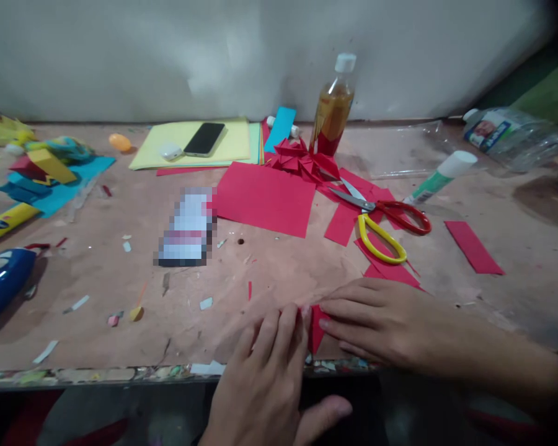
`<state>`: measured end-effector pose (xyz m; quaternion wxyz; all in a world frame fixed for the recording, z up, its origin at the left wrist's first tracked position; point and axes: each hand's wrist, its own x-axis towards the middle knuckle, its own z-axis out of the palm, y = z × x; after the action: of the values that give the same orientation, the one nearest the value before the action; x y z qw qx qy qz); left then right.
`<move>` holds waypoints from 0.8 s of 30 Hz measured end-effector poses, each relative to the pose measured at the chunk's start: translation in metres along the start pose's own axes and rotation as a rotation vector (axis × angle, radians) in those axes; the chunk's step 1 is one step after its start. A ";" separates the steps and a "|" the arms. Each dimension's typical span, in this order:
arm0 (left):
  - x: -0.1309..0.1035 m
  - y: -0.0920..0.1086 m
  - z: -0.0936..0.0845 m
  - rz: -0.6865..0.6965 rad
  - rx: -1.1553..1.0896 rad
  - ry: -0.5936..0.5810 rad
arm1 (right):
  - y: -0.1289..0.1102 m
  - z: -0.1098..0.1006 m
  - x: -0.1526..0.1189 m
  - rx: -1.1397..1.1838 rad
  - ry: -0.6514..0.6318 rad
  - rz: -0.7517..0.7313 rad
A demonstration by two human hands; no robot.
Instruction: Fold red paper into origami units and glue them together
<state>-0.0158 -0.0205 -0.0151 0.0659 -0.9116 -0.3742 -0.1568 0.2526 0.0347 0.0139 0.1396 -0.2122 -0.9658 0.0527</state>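
Observation:
A small folded piece of red paper (pixel 318 331) lies at the table's front edge between my hands. My left hand (pixel 270 371) rests at its left side, fingertips down on the paper's edge and thumb spread away. From the right, my right hand (pixel 381 319) lies flat with extended fingers pressing on the paper. Beyond my right hand are scissors (pixel 369 207) with one red and one yellow handle, lying open over red strips. A large red sheet (pixel 265 198) and a cluster of folded red pieces (pixel 295 160) are further back.
A drink bottle (pixel 333 111) and a glue stick (pixel 441 176) stand behind. A clear plastic bottle (pixel 516 136) lies back right. One phone (pixel 188 229) lies left of centre, another (pixel 205 139) on yellow paper (pixel 153 145). A blue object (pixel 4 282) is far left.

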 end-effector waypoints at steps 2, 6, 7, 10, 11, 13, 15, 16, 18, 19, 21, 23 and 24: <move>0.000 0.001 0.002 -0.014 -0.010 0.019 | 0.004 0.003 0.005 0.025 0.020 -0.007; 0.003 -0.006 -0.001 -0.033 -0.084 -0.017 | 0.016 0.011 0.010 0.013 0.068 -0.064; 0.005 -0.008 -0.003 -0.041 -0.109 -0.047 | 0.017 0.013 0.011 0.003 0.074 -0.086; 0.011 -0.017 -0.012 -0.072 -0.196 -0.156 | 0.018 0.018 0.014 -0.020 0.072 -0.146; 0.013 -0.020 -0.014 -0.077 -0.225 -0.194 | 0.018 0.019 0.015 -0.024 0.072 -0.155; 0.017 -0.026 -0.018 -0.074 -0.274 -0.259 | 0.017 0.021 0.017 -0.028 0.073 -0.161; 0.021 -0.030 -0.021 -0.053 -0.321 -0.306 | 0.017 0.023 0.018 -0.028 0.077 -0.163; 0.024 -0.033 -0.022 -0.042 -0.343 -0.322 | 0.017 0.024 0.018 -0.026 0.082 -0.164; 0.028 -0.039 -0.024 -0.023 -0.385 -0.344 | 0.017 0.026 0.017 -0.012 0.097 -0.164; 0.031 -0.042 -0.025 -0.012 -0.407 -0.355 | 0.017 0.027 0.016 0.003 0.107 -0.160; 0.036 -0.050 -0.025 0.010 -0.447 -0.372 | 0.018 0.027 0.015 0.045 0.120 -0.126; 0.041 -0.059 -0.024 0.033 -0.488 -0.387 | 0.019 0.025 0.015 0.103 0.120 -0.055; 0.044 -0.063 -0.023 0.043 -0.510 -0.396 | 0.019 0.023 0.016 0.141 0.115 -0.012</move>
<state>-0.0364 0.0479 0.0217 -0.2355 -0.9193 -0.3090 -0.0635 0.2394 0.0577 -0.0076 0.2095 -0.1987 -0.9514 0.1074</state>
